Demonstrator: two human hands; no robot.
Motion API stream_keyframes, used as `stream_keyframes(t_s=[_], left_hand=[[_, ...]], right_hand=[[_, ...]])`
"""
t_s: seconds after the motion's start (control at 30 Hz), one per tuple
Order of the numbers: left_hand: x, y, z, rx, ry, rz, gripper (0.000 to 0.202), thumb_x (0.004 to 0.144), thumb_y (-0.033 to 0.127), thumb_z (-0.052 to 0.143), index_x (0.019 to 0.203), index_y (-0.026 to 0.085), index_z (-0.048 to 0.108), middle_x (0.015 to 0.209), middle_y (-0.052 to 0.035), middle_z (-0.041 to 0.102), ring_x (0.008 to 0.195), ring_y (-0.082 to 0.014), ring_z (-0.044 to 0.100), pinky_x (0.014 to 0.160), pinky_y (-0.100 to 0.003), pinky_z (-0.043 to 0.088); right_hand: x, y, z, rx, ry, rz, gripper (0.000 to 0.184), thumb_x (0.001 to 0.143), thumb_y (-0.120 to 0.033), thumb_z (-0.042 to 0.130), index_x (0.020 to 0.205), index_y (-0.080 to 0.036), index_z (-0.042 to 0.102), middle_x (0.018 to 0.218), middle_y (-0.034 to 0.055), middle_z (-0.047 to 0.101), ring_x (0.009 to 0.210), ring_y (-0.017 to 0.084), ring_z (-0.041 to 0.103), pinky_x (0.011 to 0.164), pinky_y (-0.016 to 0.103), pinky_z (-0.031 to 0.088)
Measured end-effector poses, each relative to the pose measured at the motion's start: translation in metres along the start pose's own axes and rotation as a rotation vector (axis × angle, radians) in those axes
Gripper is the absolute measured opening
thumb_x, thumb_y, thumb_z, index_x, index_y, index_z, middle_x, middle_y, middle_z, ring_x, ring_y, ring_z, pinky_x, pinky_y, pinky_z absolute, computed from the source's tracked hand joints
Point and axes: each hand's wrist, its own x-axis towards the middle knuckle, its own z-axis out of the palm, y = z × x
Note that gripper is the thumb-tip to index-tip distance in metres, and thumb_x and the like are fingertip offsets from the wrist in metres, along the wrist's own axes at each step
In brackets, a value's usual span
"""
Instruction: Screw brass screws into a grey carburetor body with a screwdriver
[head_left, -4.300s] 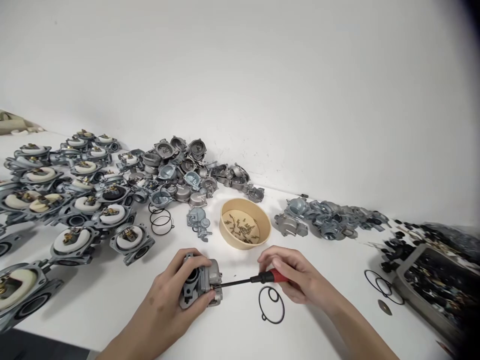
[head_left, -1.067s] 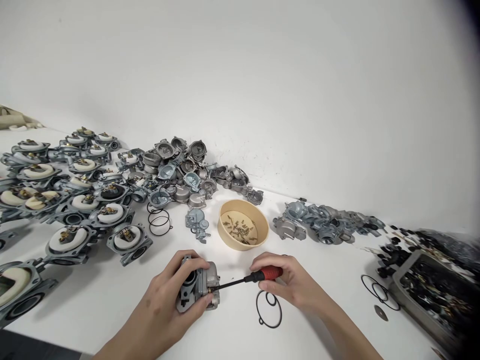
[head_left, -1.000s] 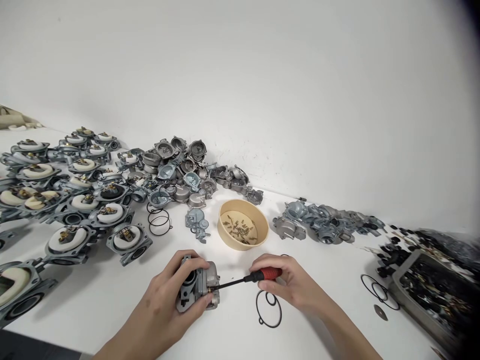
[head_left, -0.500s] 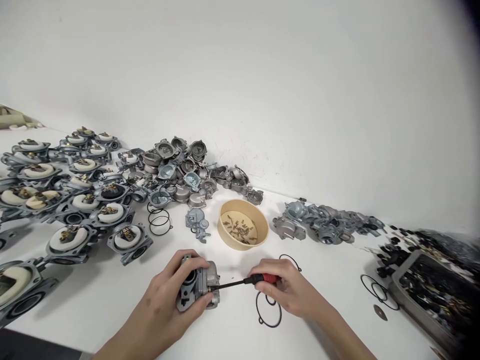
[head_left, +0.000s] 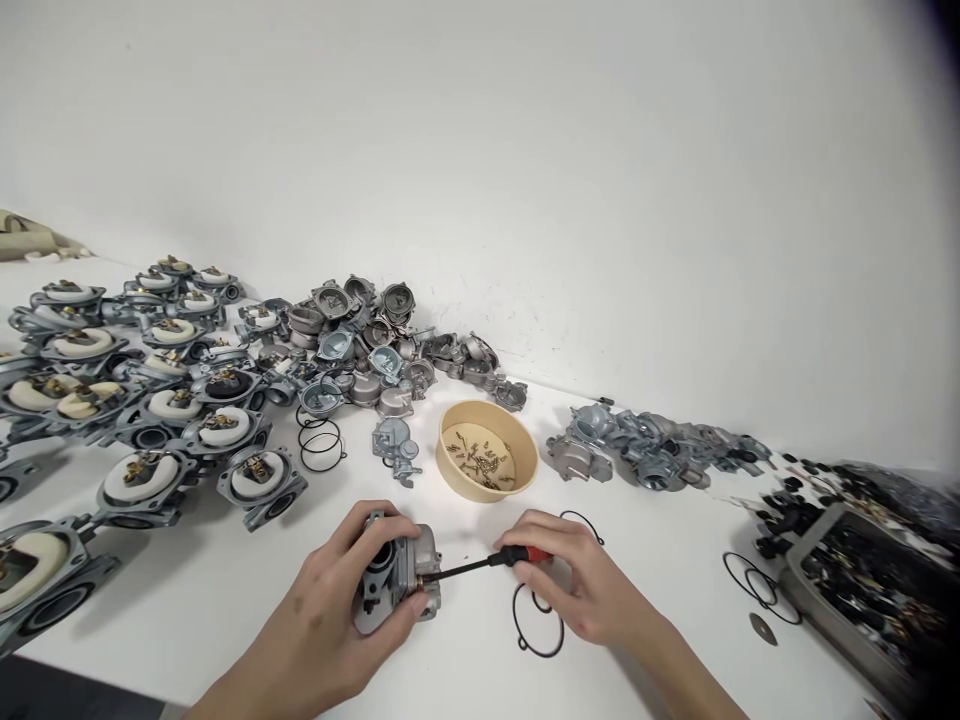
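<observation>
The left hand (head_left: 337, 605) is wrapped round a grey carburettor (head_left: 426, 543) at the near middle of the white table (head_left: 465, 680), fingers over its far side and thumb on its near side, close by the driver's tip; the right hand (head_left: 577, 585) has its fingers closed on the red and black handle of a screwdriver (head_left: 511, 556), whose shaft runs left to the carburettor's right side; good work here probably calls for the shaft to line up squarely with the screw, with steady pressure leftward and small, even turns; the left hand should brace firmly against the twist, with the thumb clear of the tip in case it slips; the black ring (head_left: 541, 655) lies just under the right hand's near side, so the wrist had best not drag it; whether the tip is fully seated I cannot tell.
</observation>
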Motion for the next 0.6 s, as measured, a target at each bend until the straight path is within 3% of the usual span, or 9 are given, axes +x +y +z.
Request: stream_keyframes(t_s=[0.23, 0.33, 0.47, 0.6], left_hand=[[-0.0003, 0.0013, -0.0002, 0.014, 0.023, 0.027, 0.038, 0.097, 0.024, 0.06, 0.13, 0.04, 0.051, 0.135, -0.004, 0.056, 0.117, -0.0256, 0.069, 0.096, -0.036, 0.056], [-0.0003, 0.0014, 0.0003, 0.02, 0.031, 0.019, 0.037, 0.097, 0.025, 0.06, 0.129, 0.041, 0.052, 0.135, -0.0027, 0.057, 0.116, -0.0253, 0.07, 0.096, -0.037, 0.056], [-0.0001, 0.001, 0.0013, 0.027, 0.035, 0.012, 0.035, 0.097, 0.025, 0.06, 0.128, 0.039, 0.054, 0.134, -0.0039, 0.058, 0.116, -0.0252, 0.069, 0.096, -0.036, 0.056], [0.0004, -0.0007, 0.0025, 0.023, 0.051, 0.037, 0.036, 0.096, 0.023, 0.06, 0.128, 0.039, 0.054, 0.133, -0.0036, 0.058, 0.112, -0.0238, 0.071, 0.093, -0.034, 0.057]], right_hand=[[-0.0018, 0.0043, 0.0053, 0.025, 0.021, -0.009, 0.005, 0.094, -0.022, 0.072, 0.098, -0.021, 0.071, 0.084, 0.0045, 0.067, 0.069, 0.017, 0.056, 0.059, 0.027, 0.041], [-0.002, -0.0005, 0.0034, -0.005, 0.003, 0.016, 0.01, 0.095, -0.023, 0.07, 0.104, -0.021, 0.074, 0.08, 0.0036, 0.066, 0.067, 0.016, 0.055, 0.058, 0.027, 0.041], [-0.0014, -0.0042, -0.0016, -0.015, -0.069, 0.017, 0.022, 0.102, -0.024, 0.055, 0.109, -0.022, 0.076, 0.089, 0.0076, 0.067, 0.071, 0.019, 0.058, 0.062, 0.03, 0.045], [-0.0014, 0.0013, -0.0016, -0.009, 0.003, -0.06, 0.019, 0.1, -0.02, 0.058, 0.109, -0.023, 0.075, 0.092, 0.0076, 0.067, 0.072, 0.019, 0.059, 0.064, 0.032, 0.048]])
